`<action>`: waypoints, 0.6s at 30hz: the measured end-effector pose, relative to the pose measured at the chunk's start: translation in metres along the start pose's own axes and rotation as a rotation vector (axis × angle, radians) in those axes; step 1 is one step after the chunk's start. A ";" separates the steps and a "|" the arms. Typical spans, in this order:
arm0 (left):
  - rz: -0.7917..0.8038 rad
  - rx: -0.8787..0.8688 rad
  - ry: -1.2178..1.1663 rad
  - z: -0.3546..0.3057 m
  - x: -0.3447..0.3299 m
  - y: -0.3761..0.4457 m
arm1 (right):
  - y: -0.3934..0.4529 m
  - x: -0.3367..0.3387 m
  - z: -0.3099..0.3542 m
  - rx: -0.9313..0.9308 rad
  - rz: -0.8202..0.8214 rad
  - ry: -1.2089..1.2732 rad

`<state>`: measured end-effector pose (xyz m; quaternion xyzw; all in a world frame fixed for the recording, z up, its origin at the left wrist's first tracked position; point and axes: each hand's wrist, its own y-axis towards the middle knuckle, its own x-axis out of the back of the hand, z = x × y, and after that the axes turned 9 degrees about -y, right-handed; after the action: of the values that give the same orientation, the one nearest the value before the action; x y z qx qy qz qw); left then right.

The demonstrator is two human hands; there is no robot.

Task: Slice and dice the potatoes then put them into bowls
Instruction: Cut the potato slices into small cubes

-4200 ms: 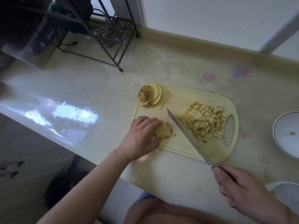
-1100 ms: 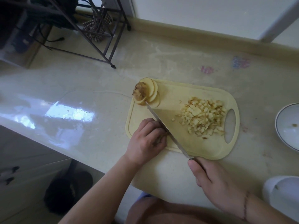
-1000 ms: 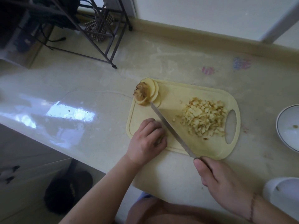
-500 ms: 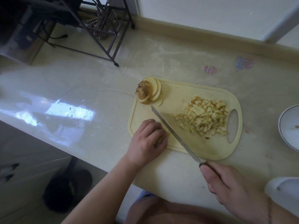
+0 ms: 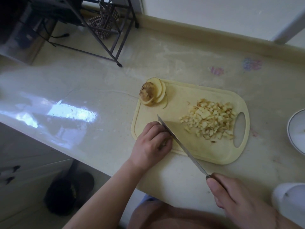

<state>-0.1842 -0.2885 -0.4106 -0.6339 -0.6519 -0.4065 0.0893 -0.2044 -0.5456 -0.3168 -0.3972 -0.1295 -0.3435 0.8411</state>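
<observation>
A pale yellow cutting board [image 5: 206, 151] lies on the counter. A heap of diced potato [image 5: 209, 119] sits on its right half. Stacked potato slices with a brown end piece [image 5: 152, 95] rest at its far left corner. My left hand [image 5: 152, 142] curls over a small potato piece at the board's near left edge, hiding nearly all of it. My right hand [image 5: 234, 197] grips the handle of a long knife [image 5: 179, 144], whose blade runs right beside my left fingers.
A white bowl [image 5: 297, 129] stands at the right edge of the counter, and another white bowl [image 5: 288, 197] is at the lower right. A black wire rack [image 5: 105, 25] stands at the back left. The counter's front edge runs diagonally below my left arm.
The knife has gone from lifted over the board's middle to lying against my left fingers. My right hand has drawn back toward me a little. The diced heap has spread slightly leftward.
</observation>
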 end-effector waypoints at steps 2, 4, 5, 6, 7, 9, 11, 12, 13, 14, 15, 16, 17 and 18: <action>-0.001 0.000 -0.003 0.000 0.000 0.001 | 0.007 -0.002 0.004 0.015 -0.034 -0.021; -0.001 0.007 -0.007 0.000 0.000 0.001 | 0.016 -0.005 0.010 0.042 -0.068 -0.017; 0.001 0.009 -0.009 0.000 0.000 0.001 | 0.020 -0.005 0.012 0.058 -0.082 -0.013; 0.002 0.009 -0.008 0.000 0.001 0.001 | 0.023 -0.006 0.014 0.068 -0.094 -0.011; 0.003 0.010 -0.004 0.000 0.001 0.001 | 0.025 -0.006 0.015 0.070 -0.101 -0.012; 0.003 0.012 0.002 0.001 0.001 0.000 | 0.025 -0.005 0.013 0.058 -0.109 -0.014; -0.002 0.010 0.001 0.000 0.000 0.000 | 0.023 -0.001 0.009 0.042 -0.116 -0.009; -0.007 0.009 0.005 0.000 0.000 0.000 | 0.021 0.002 0.008 0.028 -0.119 0.006; -0.011 0.008 0.008 0.000 -0.001 0.000 | 0.020 0.006 0.006 0.005 -0.120 0.028; -0.016 0.007 0.008 0.000 -0.001 0.000 | 0.018 0.009 0.004 -0.017 -0.120 0.046; -0.018 0.008 0.008 0.000 0.000 -0.001 | 0.016 0.011 0.001 -0.030 -0.123 0.057; -0.017 0.011 0.007 0.000 0.000 -0.001 | 0.014 0.013 -0.003 -0.038 -0.127 0.063; -0.016 0.014 0.006 0.000 0.000 -0.001 | 0.014 0.014 -0.006 -0.041 -0.134 0.058; -0.017 0.013 0.005 0.000 0.001 0.000 | 0.013 0.015 -0.007 -0.037 -0.140 0.044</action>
<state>-0.1848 -0.2883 -0.4102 -0.6268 -0.6595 -0.4048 0.0916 -0.1848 -0.5526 -0.3216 -0.3950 -0.1320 -0.4127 0.8101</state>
